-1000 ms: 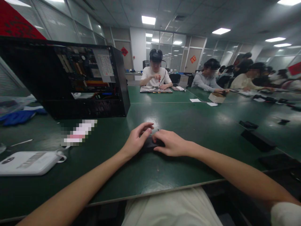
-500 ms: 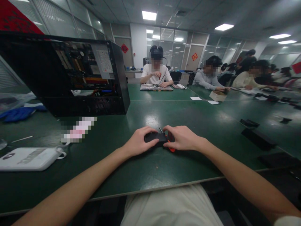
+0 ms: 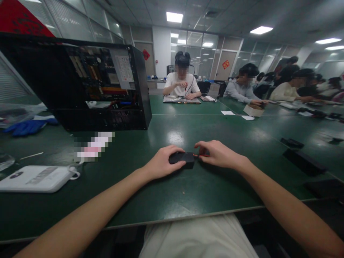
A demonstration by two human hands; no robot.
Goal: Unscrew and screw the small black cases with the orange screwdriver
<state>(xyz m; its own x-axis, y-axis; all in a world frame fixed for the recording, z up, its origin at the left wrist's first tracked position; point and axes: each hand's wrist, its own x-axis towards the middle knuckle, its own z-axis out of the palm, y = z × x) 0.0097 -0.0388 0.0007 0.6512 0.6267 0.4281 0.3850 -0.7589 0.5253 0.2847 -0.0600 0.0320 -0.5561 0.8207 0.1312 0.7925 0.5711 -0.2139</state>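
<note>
A small black rectangular block (image 3: pixel 189 162) lies on the green table in front of me. My left hand (image 3: pixel 162 165) is wrapped round its left part, thumb along the near side and fingers over the far side. Just right of the block, my right hand (image 3: pixel 215 156) pinches a slim screwdriver with a red-orange handle (image 3: pixel 205 155). The tool lies roughly level and points left at the block's right end. Fingers hide much of it, and I cannot tell whether its tip touches the block.
An opened black computer case (image 3: pixel 146 89) stands at the back left. A white power bank (image 3: pixel 40 178), blue gloves (image 3: pixel 25 127) and a plastic bag lie left. Black parts (image 3: pixel 305 161) lie right. Across the table sits a person (image 3: pixel 182 80); others work further right.
The screwdriver has swung from a slanted hold to nearly level, beside the block's right end. My right hand has shifted slightly right, away from the block. The left hand keeps its hold.
</note>
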